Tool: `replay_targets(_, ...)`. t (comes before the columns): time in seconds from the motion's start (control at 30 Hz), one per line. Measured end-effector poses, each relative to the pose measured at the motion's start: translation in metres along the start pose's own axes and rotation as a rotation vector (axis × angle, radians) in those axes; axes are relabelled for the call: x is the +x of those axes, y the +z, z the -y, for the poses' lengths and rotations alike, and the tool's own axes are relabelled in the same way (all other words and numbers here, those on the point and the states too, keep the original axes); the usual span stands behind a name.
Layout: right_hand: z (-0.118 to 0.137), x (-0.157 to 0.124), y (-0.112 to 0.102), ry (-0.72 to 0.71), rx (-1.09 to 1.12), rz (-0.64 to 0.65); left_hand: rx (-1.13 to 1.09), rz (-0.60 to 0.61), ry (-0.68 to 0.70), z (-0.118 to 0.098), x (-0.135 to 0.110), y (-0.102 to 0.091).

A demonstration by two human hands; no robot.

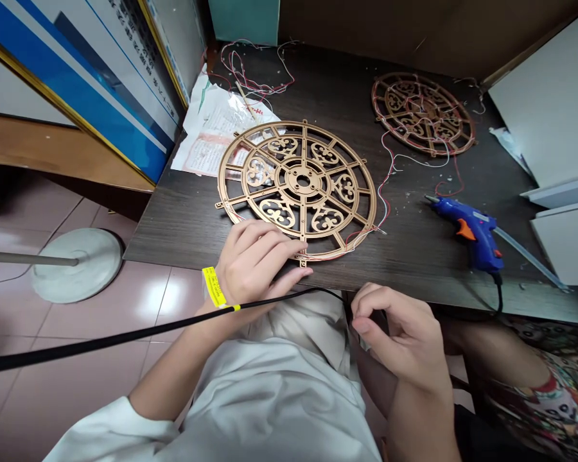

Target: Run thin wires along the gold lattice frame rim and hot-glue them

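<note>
A gold openwork wheel (301, 183) lies flat on the dark wooden table (183, 224), with thin red and white wire (383, 192) running along its right rim. My left hand (257, 260) rests on the wheel's near edge, fingers pressed together and lying over the rim. My right hand (397, 337) hovers just below the table's front edge, thumb and forefinger pinched, apparently on a thin wire too fine to make out. A black cable (125, 337) crosses over my left wrist, which wears a yellow band (214, 287).
A second wired gold wheel (422, 114) lies at the back right. A blue glue gun (469, 231) sits at the right front, its cord hanging off the edge. Papers (212, 131) and loose wires (250, 74) are back left. A round stand base (77, 263) is on the floor.
</note>
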State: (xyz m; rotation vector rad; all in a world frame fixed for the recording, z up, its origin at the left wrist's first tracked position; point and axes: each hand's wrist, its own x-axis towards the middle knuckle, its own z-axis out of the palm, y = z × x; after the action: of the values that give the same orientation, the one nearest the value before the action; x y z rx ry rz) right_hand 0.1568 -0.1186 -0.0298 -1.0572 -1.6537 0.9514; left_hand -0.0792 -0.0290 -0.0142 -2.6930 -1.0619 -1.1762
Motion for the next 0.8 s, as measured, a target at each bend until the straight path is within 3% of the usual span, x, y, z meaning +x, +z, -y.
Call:
replay_targets(0.2, -0.008, -0.003, -0.008, -0.076, 0.142, -0.157, 0.006, 0.008, -0.015, -0.001, -0.001, 0.0)
replay_targets(0.27, -0.008, -0.001, -0.015, -0.086, 0.098, -0.237, 0.008, 0.011, -0.017, -0.001, -0.001, 0.0)
replay_targets(0.4, -0.008, 0.002, -0.031, 0.027, -0.089, -0.375, 0.019, 0.01, -0.017, -0.001, 0.0, 0.0)
replay_targets(0.53, -0.009, 0.002, -0.033, -0.007, -0.278, -0.361, 0.005, 0.008, -0.017, -0.002, 0.0, 0.001)
replay_targets(0.6, -0.007, 0.004, -0.025, -0.053, -0.296, -0.351, 0.001, 0.008, -0.014, -0.002, 0.0, 0.001)
replay_targets(0.8, 0.005, 0.017, 0.008, -0.002, -0.408, -0.259, -0.009, 0.019, -0.024, -0.001, 0.0, -0.002)
